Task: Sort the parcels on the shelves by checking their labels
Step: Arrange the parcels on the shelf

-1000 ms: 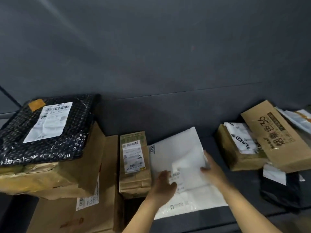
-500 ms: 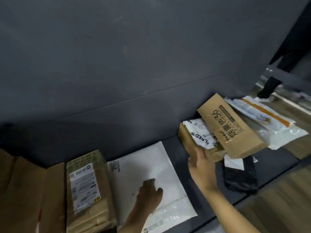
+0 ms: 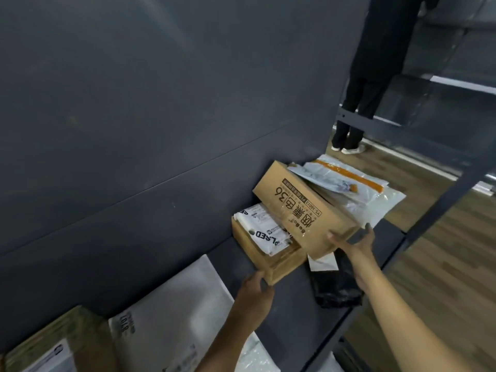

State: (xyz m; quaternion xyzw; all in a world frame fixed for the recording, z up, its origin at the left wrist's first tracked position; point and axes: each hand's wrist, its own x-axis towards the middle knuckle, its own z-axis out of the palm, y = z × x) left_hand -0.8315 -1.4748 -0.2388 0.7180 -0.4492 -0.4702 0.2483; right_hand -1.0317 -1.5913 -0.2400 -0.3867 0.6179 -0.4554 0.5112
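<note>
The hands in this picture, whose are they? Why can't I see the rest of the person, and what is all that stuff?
The camera sits on a person's head and looks down, so you only see their arms, just as you see your own. They are sorting parcels on a dark shelf. The right hand grips the end of a tilted brown box marked 36. That box lies partly over a lower brown box with a white bag on top. The left hand touches the lower box's near corner; whether it grips it, I can't tell. Also on the shelf: a flat white parcel, a black bag and a bag with an orange stripe. Far back someone else is standing.
</note>
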